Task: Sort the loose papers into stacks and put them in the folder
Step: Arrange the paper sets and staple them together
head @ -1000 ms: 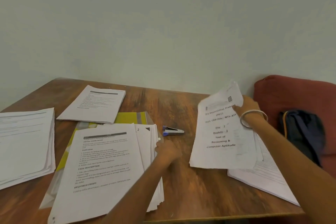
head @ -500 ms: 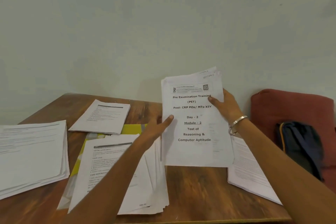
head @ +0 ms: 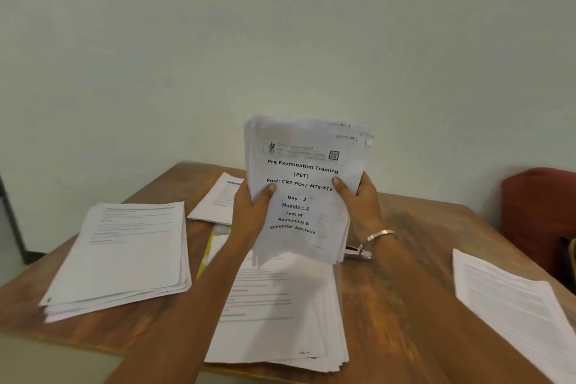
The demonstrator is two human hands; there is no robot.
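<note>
1. A sheaf of papers headed "Pre Examination Training (PET)" is held upright above the wooden table, its printed cover facing the camera.
2. The sheaf's left edge is gripped by the left hand, with the thumb laid across the cover and the fingers hidden behind the sheets.
3. The sheaf's right edge is gripped by the right hand in the same way, thumb on the front; a metal bangle is worn on that wrist.
4. The top corners of the rear sheets are fanned out slightly to the right of the cover, and handwritten section labels can be made out on them.
5. Directly below the held sheaf, a thick stack of printed pages is lying flat on the table, with its edges unevenly aligned.
6. A yellow folder is partly seen at the left edge of that stack, mostly covered by it and by the left forearm.
7. Left of the held sheaf, a second thick stack is lying near the table's left edge.
8. Behind the left hand, a thinner set of pages is lying toward the wall.
9. Well to the right of the held sheaf, further sheets are lying near the table's right edge.
10. A stapler is partly seen just below the right wrist.
11. A red cushion is seen beyond the table's right edge.
</note>
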